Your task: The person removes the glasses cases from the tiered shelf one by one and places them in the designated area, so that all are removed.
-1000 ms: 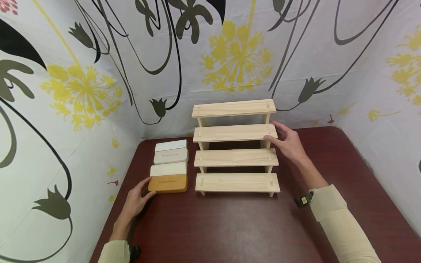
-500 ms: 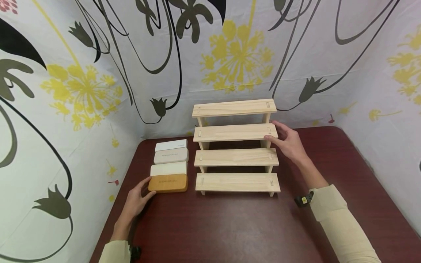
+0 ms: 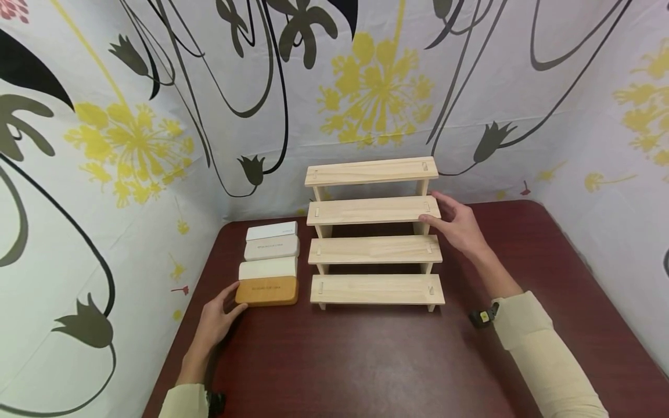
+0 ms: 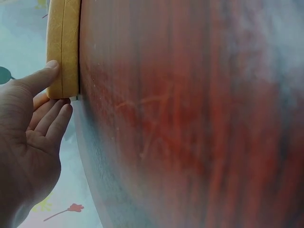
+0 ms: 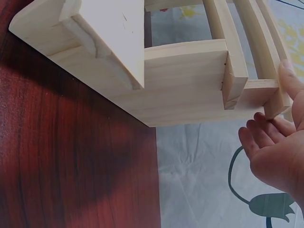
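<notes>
My left hand (image 3: 215, 318) holds the left end of a mustard-yellow glasses case (image 3: 267, 291). In the left wrist view the thumb (image 4: 52, 65) lies on the case's side and the fingers bend round its end. The case lies nearest to me in a column of similar cases: a cream one (image 3: 268, 268), a pale grey one (image 3: 272, 247) and a white one (image 3: 271, 230). To their right stands a stepped wooden display rack (image 3: 376, 249) with several bare shelves. My right hand (image 3: 460, 229) grips the right end of its second shelf from the top, thumb in front, fingers behind.
Everything stands on a dark red wood-grain table (image 3: 366, 360) with rounded far corners. Cloth (image 3: 219, 75) with a flower print hangs behind it and on both sides. The rack's back is close to the cloth.
</notes>
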`<action>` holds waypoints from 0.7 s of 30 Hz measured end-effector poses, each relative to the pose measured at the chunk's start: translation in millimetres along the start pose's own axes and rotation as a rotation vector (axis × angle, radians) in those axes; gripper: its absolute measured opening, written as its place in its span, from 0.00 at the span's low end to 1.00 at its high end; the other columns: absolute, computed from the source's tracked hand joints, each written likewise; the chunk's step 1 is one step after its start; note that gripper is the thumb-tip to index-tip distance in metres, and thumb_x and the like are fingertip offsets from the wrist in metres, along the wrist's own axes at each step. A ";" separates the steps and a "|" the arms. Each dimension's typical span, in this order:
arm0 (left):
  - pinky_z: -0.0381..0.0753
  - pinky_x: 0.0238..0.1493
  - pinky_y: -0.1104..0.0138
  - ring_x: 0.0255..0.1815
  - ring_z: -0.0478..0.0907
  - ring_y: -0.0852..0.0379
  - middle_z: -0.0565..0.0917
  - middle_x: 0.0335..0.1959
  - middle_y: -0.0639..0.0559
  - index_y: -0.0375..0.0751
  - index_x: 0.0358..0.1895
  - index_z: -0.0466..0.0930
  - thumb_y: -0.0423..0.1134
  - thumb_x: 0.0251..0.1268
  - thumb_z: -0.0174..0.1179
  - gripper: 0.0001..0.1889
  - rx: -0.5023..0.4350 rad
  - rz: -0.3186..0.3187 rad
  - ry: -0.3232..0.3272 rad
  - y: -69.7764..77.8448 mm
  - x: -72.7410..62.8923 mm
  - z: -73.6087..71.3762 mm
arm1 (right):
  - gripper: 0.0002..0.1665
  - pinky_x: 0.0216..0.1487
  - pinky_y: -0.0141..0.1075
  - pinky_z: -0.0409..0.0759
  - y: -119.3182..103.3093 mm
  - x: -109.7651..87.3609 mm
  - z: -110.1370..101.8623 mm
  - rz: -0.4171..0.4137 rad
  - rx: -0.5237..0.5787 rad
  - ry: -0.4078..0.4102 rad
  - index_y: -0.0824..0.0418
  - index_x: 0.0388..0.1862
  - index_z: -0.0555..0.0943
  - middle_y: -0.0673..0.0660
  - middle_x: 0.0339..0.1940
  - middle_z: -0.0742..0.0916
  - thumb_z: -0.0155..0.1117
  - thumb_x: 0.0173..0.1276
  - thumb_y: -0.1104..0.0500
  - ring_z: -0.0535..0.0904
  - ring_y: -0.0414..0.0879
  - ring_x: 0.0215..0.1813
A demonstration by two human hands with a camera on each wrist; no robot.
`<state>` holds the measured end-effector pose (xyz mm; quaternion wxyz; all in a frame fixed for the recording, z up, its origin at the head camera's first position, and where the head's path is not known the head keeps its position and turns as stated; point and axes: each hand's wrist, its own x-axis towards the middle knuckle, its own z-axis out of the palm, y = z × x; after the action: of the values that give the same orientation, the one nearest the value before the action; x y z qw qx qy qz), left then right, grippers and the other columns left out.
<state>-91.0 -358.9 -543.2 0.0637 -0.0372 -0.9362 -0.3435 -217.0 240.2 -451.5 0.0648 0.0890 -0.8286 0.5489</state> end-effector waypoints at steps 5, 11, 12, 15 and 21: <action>0.83 0.61 0.42 0.64 0.82 0.33 0.78 0.69 0.29 0.34 0.76 0.73 0.31 0.68 0.73 0.34 -0.014 0.005 0.026 0.8 -0.7 -0.3 | 0.48 0.73 0.52 0.76 -3.7 0.6 -2.2 0.014 -0.029 -0.012 0.66 0.85 0.61 0.70 0.77 0.75 0.74 0.75 0.55 0.72 0.65 0.76; 0.85 0.60 0.50 0.63 0.83 0.35 0.79 0.69 0.31 0.34 0.74 0.75 0.28 0.68 0.72 0.32 -0.056 -0.013 0.034 0.4 -1.1 -0.8 | 0.49 0.74 0.62 0.71 -4.1 -2.2 -2.5 0.010 -0.027 -0.013 0.65 0.86 0.59 0.69 0.79 0.72 0.73 0.75 0.55 0.70 0.65 0.77; 0.85 0.60 0.52 0.64 0.83 0.36 0.79 0.69 0.32 0.34 0.74 0.75 0.28 0.68 0.72 0.31 -0.061 -0.014 0.037 -0.1 -1.3 -0.8 | 0.49 0.74 0.61 0.71 -4.4 -3.0 -2.5 0.004 -0.024 -0.012 0.64 0.86 0.59 0.68 0.79 0.72 0.74 0.75 0.55 0.70 0.64 0.78; 0.85 0.60 0.60 0.64 0.83 0.38 0.81 0.67 0.34 0.34 0.73 0.77 0.29 0.69 0.72 0.30 -0.078 -0.015 0.057 -0.7 -1.8 -1.1 | 0.49 0.74 0.59 0.73 -4.5 -5.2 -2.0 -0.011 -0.015 -0.004 0.61 0.86 0.60 0.66 0.80 0.72 0.74 0.75 0.53 0.71 0.63 0.78; 0.78 0.56 0.83 0.63 0.84 0.40 0.84 0.65 0.37 0.33 0.70 0.80 0.28 0.69 0.72 0.26 -0.124 -0.010 0.094 2.2 -3.8 -5.2 | 0.47 0.76 0.57 0.71 -6.4 -10.3 -1.0 -0.013 0.028 0.024 0.59 0.85 0.64 0.64 0.81 0.71 0.75 0.74 0.52 0.69 0.61 0.79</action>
<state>-86.5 -360.7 -538.4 0.1035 -0.0205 -0.9092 -0.4027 -205.6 239.4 -447.5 0.0773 0.0888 -0.8194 0.5610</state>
